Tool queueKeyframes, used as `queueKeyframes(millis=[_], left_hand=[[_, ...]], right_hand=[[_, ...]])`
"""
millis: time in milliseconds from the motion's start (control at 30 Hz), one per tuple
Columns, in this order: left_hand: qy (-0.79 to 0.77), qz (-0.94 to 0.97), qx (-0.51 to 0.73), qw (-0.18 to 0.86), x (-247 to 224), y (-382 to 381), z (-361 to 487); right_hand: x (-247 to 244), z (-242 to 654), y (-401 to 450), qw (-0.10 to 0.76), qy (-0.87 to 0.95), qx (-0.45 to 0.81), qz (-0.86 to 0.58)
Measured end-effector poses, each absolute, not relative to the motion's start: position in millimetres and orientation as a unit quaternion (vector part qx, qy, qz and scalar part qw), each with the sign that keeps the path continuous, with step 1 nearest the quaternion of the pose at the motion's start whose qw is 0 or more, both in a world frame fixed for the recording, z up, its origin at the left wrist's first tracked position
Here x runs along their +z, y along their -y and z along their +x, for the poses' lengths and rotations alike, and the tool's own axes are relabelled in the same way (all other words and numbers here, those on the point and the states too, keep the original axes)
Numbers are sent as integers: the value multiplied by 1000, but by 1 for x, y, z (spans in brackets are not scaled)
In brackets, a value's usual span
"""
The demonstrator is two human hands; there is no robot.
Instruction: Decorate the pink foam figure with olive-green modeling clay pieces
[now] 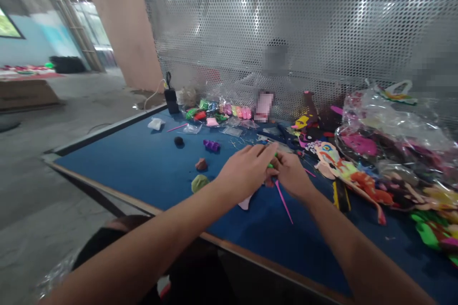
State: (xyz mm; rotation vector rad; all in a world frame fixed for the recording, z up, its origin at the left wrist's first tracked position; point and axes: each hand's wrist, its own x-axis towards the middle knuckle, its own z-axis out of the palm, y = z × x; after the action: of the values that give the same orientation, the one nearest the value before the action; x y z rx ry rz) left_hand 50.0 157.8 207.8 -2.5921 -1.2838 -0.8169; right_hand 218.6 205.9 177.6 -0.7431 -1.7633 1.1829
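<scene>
Okay, our left hand [246, 166] and right hand [294, 174] have fingers curled tight around a green piece [270, 166], mostly hidden between them. Pink stick [284, 203] juts below it; right of it, clear bag [390, 115] holds pink and dark lumps.

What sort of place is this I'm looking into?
Probably a makeshift craft workshop: a blue-topped table strewn with clay-like lumps, a perforated metal panel behind it, and a bare, concrete-looking floor.
</scene>
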Motion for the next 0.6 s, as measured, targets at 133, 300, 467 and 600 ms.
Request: queueKeyframes(millis=[133,300,467,600], left_hand=[[404,-859,-306,74,190,-159,37],[441,-841,-312,9,194,-159,24],[440,-782,-434,-78,209,-153,6],[511,-699,-489,-102,210,-138,-28]], right_hand=[[173,216,-200,342,690,594,-234],[172,213,-200,299,756,516,-270],[177,201,-196,350,746,493,-280],[175,196,-199,438,693,491,-296]])
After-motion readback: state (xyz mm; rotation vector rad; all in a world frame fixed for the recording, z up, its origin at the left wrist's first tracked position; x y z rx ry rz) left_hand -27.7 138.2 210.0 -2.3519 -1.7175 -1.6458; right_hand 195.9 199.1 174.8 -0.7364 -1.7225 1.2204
